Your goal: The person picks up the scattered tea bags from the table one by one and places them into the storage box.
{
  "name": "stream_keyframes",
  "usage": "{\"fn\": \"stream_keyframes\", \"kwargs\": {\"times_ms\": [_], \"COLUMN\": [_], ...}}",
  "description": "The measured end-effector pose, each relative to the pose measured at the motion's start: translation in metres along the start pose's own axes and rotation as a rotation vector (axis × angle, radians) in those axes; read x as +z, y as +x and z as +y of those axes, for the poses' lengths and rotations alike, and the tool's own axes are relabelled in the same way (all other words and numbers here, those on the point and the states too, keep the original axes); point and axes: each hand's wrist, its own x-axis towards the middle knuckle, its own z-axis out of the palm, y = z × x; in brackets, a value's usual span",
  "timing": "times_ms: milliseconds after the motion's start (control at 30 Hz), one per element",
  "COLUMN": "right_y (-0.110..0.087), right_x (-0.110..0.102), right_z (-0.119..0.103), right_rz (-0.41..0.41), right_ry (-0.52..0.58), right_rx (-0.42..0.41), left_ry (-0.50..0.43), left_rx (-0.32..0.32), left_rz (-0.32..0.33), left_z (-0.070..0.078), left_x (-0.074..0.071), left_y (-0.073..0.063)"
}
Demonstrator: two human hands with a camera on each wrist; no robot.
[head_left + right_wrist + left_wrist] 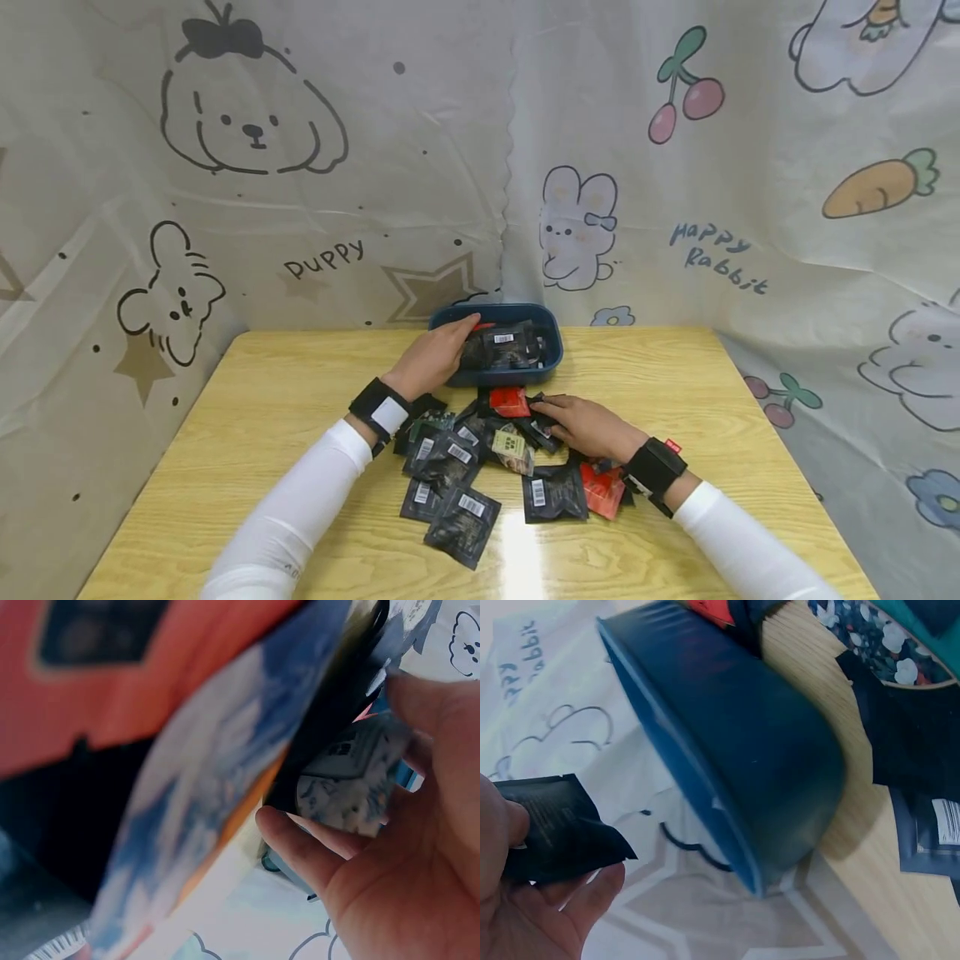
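Over the left rim of a dark blue basin (557,367) is my left hand (433,357), which pinches a small black packet (559,825) between thumb and fingers. Inside the basin lie more black packets (510,343), one with a white barcode label. My right hand (588,427) reaches into the loose packets just in front of the basin, its fingers spread and fairly straight. Its fingertips are at a black packet (542,432). In the right wrist view, a patterned packet (345,780) shows between thumb and fingers. A red-fronted packet (510,402) lies beside these fingertips.
Several black barcoded packets (462,525) overlap on the wooden table (300,400) toward the front left. A clear packet with a yellow label (512,446) lies mid-pile. A red packet (602,490) sits under the right forearm. A printed cloth (450,167) hangs behind the table.
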Motion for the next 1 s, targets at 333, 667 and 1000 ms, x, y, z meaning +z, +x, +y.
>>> {"fn": "stream_keyframes", "kwargs": {"times_ms": [333, 667, 1000], "right_y": [-0.006, -0.029, -0.033], "right_x": [-0.003, -0.048, -0.105], "right_z": [-0.002, -0.014, -0.009], "right_rz": [0.09, 0.197, 0.368], "right_ry": [0.007, -0.041, -0.066], "right_rx": [-0.038, -0.001, -0.038], "left_ry": [0.018, -0.047, -0.181], "left_rx": [-0.15, 0.003, 0.199], "left_rz": [-0.165, -0.139, -0.443], "left_z": [-0.011, 0.011, 0.057], "left_x": [0.029, 0.024, 0.027], "left_y": [0.021, -0.003, -0.048]}}
